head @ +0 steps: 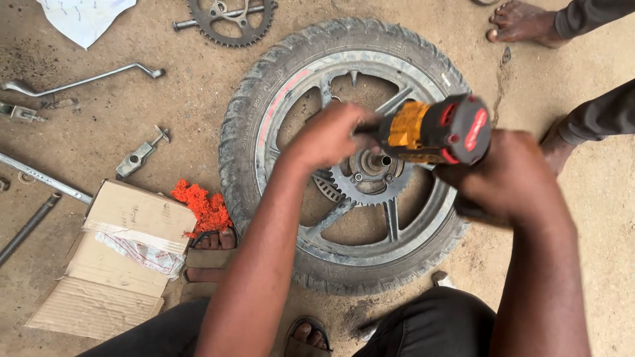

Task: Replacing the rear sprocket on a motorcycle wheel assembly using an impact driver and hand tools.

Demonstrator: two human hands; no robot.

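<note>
1. Here, the power tool (436, 130), black and red with a yellow-orange front section, sits just above the hub of the motorcycle wheel (344, 155), its nose pointing toward the centre where the axle hole shows.
2. Your right hand (512, 175) is wrapped around the tool's grip, fingers curled tight; the grip itself is mostly hidden beneath your hand.
3. Your left hand (329, 134) is closed around the front end of the tool, fingers pressed together on its nose, directly over the sprocket (360, 185) bolted to the hub.
4. The wheel lies flat on the dirt floor (99, 106), its grey cast spokes and dusty tyre ringing the hub, right in front of your knees.
5. Your sandalled foot (211, 241) rests against the tyre's left edge, and another sandalled foot (305, 334) shows at the bottom of the view.
6. Just left of the tyre lies an orange clump (202, 205), touching a flattened cardboard box (112, 264) that carries a plastic-wrapped packet.
7. Farther left, well apart from the wheel, lie a bent metal lever (79, 80), a small bracket (140, 155) and long metal rods (40, 178).
8. Above the wheel rests a chainring with crank (228, 16), near a white sheet (83, 16).
9. At the upper right, another person's bare feet (522, 23) stand near the tyre.
</note>
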